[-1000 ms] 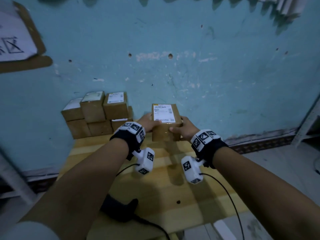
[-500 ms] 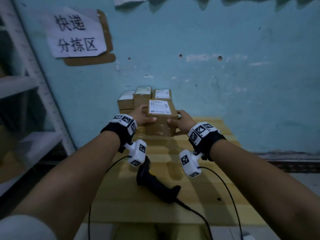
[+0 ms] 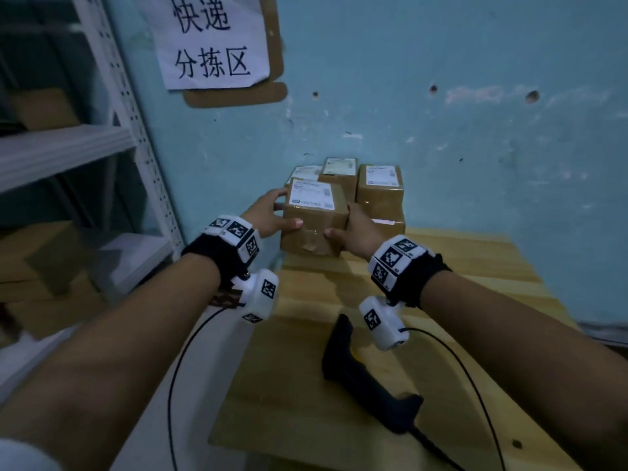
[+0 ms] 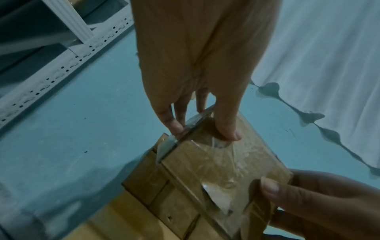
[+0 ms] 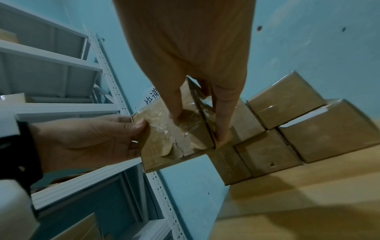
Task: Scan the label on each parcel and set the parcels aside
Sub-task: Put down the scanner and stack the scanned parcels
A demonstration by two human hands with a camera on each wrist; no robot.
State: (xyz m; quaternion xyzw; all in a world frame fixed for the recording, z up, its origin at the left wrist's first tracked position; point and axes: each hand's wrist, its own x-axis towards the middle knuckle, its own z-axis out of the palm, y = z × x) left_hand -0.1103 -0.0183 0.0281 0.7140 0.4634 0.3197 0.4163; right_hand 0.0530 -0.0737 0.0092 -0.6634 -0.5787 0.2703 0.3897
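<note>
Fingers [image 3: 289, 222] of both hands grip parcel [image 3: 314, 226].

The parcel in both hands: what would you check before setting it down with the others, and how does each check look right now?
1. Hold on the parcel: left hand and right hand grip opposite sides. Ok.
2. Label faces up and is unwrinkled. Ok.
3. Label already scanned: cannot tell.
4. Scanner lies on the table, clear of the hands. Ok.
5. Stack of parcels against the wall looks squarely piled. Ok.
6. Free spot beside or on the stack: cannot tell, the held parcel hides it.
</note>
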